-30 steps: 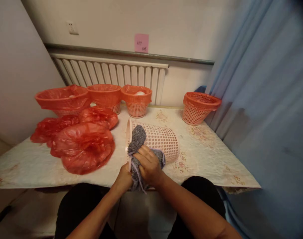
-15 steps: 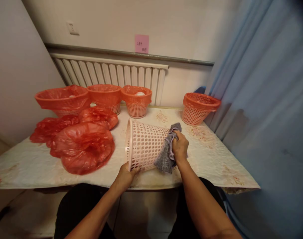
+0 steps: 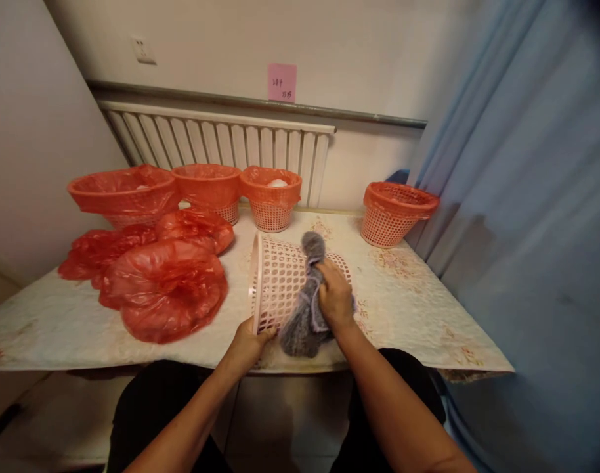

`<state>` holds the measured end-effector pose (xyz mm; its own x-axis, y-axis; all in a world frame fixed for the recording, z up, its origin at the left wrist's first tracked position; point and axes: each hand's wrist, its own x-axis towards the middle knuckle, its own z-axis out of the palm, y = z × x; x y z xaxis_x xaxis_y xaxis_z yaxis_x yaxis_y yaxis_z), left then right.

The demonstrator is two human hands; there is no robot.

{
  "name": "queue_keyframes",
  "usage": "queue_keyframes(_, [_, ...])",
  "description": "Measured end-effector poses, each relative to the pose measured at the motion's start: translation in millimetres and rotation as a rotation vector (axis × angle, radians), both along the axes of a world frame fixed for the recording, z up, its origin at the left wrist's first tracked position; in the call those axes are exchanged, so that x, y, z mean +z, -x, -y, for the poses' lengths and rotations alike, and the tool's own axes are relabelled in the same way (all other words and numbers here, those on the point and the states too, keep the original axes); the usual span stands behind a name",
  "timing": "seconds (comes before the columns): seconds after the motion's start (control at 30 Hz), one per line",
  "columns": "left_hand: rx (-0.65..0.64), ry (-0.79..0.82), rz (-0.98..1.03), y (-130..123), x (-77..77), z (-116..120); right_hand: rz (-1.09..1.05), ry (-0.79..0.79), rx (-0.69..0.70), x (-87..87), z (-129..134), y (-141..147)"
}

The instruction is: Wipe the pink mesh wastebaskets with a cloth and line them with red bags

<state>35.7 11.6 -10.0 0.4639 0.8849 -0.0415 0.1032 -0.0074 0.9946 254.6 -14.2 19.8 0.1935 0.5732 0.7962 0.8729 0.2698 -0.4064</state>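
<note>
Basket (image 3: 280, 276) lies sideways, axis L–R, mouth L. L hand (image 3: 247, 343) clamps rim (image 3: 257, 279); R hand (image 3: 335, 297) grips cloth (image 3: 300, 330), prob. touching basket.

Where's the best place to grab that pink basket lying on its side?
Probably the rim, from the left: the basket lies with its open end facing left, so fingers could hook inside, thumb outside. The left hand grips the near edge; the grey cloth in the right hand covers part of its side.

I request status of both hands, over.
Left hand holding pink lattice plastic basket, lying sideways. Right hand holding bunched grey cloth against it. Red plastic bags apart, at left.
</note>
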Motion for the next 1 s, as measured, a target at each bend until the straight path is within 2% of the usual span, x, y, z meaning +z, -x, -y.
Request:
queue_keyframes(0.13, [-0.033,-0.045,-0.022,0,-2.4,-1,-0.245,0.066,-0.324,-4.3,-8,-53])
queue_keyframes(0.2, [-0.045,-0.058,-0.044,0,-0.7,1,-0.311,0.072,-0.400,-5.2,-10,-61])
queue_keyframes(0.23, [-0.045,-0.062,-0.050,0,0.5,2,-0.311,0.063,-0.395,-4.9,-10,-59])
queue_keyframes(0.3, [-0.031,-0.064,-0.063,0,2.9,5,-0.263,0.037,-0.308,-2.4,-10,-49])
queue_keyframes(0.57, [-0.036,-0.097,-0.065,-2,4.2,21,0.030,-0.018,0.270,20.5,4,32])
queue_keyframes(0.67, [-0.041,-0.153,-0.097,-2,10.3,20,0.130,-0.022,0.412,20.5,14,60])
queue_keyframes(0.73, [-0.042,-0.156,-0.103,0,17.4,14,0.171,-0.029,0.440,15.3,20,75])
queue_keyframes(0.87, [0.022,-0.110,-0.055,2,27.4,-2,0.238,-0.050,0.408,1.4,24,89])
queue_keyframes(1.0, [-0.025,-0.066,-0.020,4,17.2,-8,0.245,-0.073,0.375,-3.6,21,89])
